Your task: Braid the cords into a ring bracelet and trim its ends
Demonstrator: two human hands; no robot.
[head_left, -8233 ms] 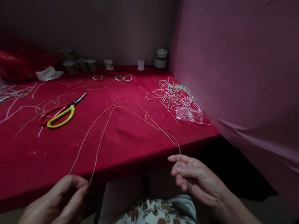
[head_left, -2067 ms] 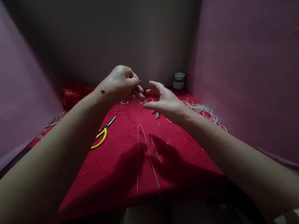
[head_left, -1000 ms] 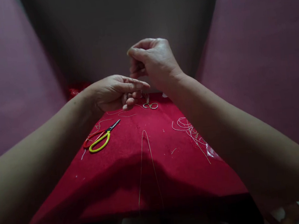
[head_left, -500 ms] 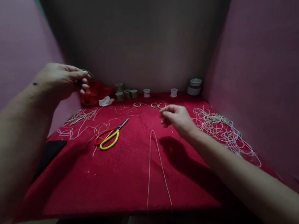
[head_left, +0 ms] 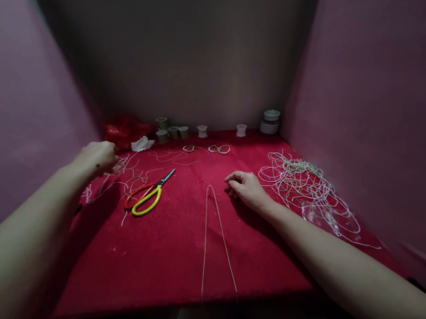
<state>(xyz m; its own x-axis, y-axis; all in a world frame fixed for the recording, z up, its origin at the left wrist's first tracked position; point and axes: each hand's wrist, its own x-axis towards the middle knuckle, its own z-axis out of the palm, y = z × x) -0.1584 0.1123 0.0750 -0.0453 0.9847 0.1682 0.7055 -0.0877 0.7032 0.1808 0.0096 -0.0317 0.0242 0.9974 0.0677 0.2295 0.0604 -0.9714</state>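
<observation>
My left hand (head_left: 100,157) hangs over the tangle of thin cords (head_left: 122,164) at the table's left side. Its back is towards me and its fingertips are hidden, so what it holds cannot be seen. On the cloth right of centre rests my right hand (head_left: 247,190), closed, with curled fingers and the thumb against them; anything inside is hidden. Just left of it lies a doubled length of thin beige cord (head_left: 206,239), its bend pointing away and both ends running over the front edge. Scissors (head_left: 152,196) with one red and one yellow handle lie between the hands.
Red cloth (head_left: 163,266) covers the table. Along the back stand several thread spools (head_left: 184,132), a lidded jar (head_left: 270,122), a crumpled white tissue (head_left: 143,143) and a red plastic bag (head_left: 124,130). Small beaded loops (head_left: 218,149) lie before them. A big cord tangle (head_left: 302,178) spreads at right.
My left hand, earlier raised and pinching thin strands, has come down over the left cords. My right hand has lowered onto the cloth. A clear plastic piece now shows by the right tangle.
</observation>
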